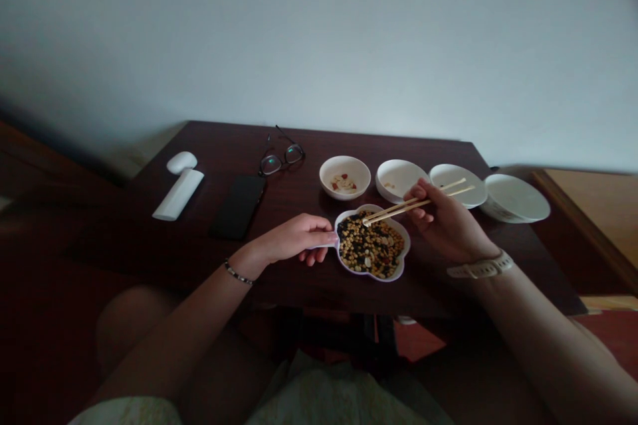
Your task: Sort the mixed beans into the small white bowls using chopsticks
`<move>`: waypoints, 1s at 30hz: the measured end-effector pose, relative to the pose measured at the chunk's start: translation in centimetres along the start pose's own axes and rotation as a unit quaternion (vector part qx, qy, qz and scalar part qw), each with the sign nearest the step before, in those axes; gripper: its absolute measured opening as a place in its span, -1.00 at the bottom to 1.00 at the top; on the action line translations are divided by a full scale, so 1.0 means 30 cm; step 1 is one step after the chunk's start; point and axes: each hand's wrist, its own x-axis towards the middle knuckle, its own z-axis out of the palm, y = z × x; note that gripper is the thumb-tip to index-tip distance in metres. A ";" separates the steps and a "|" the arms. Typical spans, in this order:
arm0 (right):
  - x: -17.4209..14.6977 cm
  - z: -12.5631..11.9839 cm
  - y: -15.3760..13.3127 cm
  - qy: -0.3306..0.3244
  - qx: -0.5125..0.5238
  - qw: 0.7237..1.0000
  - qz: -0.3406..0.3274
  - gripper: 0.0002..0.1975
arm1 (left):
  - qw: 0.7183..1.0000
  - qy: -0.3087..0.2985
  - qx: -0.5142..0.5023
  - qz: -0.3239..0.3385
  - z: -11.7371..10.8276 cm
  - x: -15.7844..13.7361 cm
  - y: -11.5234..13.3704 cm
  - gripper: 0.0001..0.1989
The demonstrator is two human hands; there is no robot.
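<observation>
My left hand point(294, 238) is closed on the short handle of a white flower-shaped dish point(386, 278), which rests on the table. Mixed beans point(369, 249), yellow and black, fill the dish along with a few pale flat pieces. A pair of wooden chopsticks point(396, 210) is gripped in my right hand point(451, 226), just right of the dish. Their tips reach down among the beans near the far rim, at a small pale piece; whether they pinch it I cannot tell. Beyond the dish, a white bowl point(345, 196) holds pale slices and red pieces.
Right of that bowl stand a second bowl point(385, 191) with a few pale bits, a third bowl point(481, 200) partly behind my right hand, and a larger bowl point(518, 214). Glasses point(282, 161), a dark phone point(238, 207) and a white case point(178, 195) lie to the left.
</observation>
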 end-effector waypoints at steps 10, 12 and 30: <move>0.067 0.084 0.009 0.072 -0.055 0.977 -0.194 -0.58 | 1.000 -0.005 -0.008 0.001 -0.001 -0.003 0.002 -0.59; 0.057 0.086 0.008 0.066 -0.072 0.974 -0.204 -0.56 | 1.000 -0.004 -0.009 0.003 0.000 -0.003 -0.001 -0.58; -0.100 0.044 -0.021 -0.140 -0.259 0.954 -0.050 -0.45 | 1.000 0.007 0.001 -0.011 0.002 -0.003 -0.003 -0.58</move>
